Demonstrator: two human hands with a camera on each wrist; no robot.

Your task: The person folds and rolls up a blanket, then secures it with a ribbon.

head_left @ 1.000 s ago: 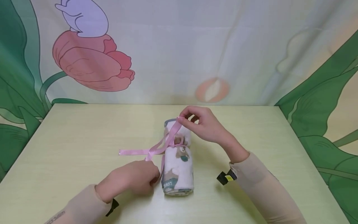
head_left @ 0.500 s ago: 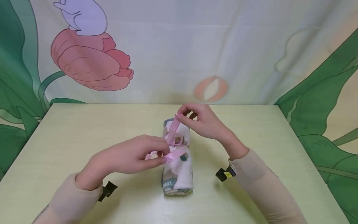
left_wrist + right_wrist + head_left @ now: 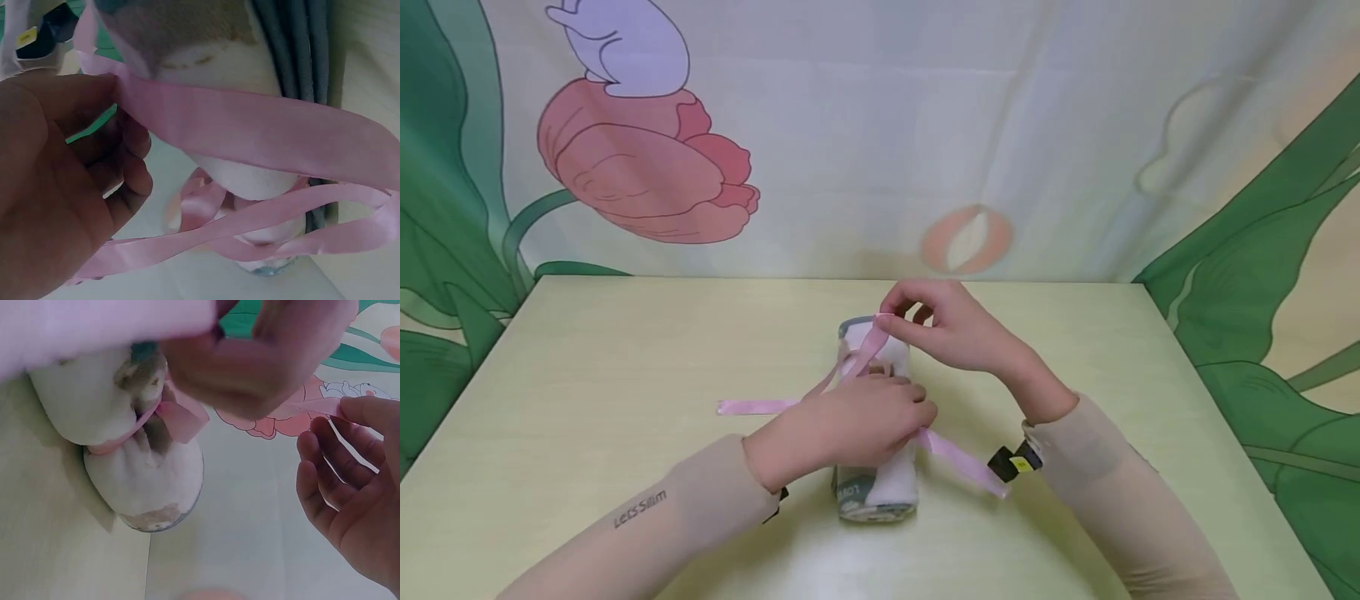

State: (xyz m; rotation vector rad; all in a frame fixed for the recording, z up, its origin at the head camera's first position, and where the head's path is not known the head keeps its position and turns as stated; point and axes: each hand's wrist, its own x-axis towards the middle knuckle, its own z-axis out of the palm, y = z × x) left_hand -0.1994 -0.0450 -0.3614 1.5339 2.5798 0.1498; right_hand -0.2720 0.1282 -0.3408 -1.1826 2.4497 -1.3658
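Observation:
A rolled towel (image 3: 891, 479), white with brown and teal print, lies lengthwise on the table. Pink ribbon (image 3: 871, 346) cinches its middle, as the right wrist view shows at the waist of the roll (image 3: 165, 481). My right hand (image 3: 951, 325) pinches a raised length of ribbon between thumb and fingertips above the far end. Over the middle of the towel, my left hand (image 3: 857, 417) pinches another stretch of ribbon (image 3: 250, 128) at its thumb, plain in the left wrist view. From it a ribbon tail (image 3: 966, 462) trails rightward. The left hand hides the knot in the head view.
Another ribbon end (image 3: 752, 407) extends left across the pale table (image 3: 625, 358). Behind the table hangs a printed curtain (image 3: 850, 142) with flowers and leaves. Black wrist-camera mounts (image 3: 1015, 461) sit by the sleeves.
My left hand has come up from beside the towel's left side and crossed over its middle, carrying a ribbon tail to the right. The right hand holds its ribbon in nearly the same spot.

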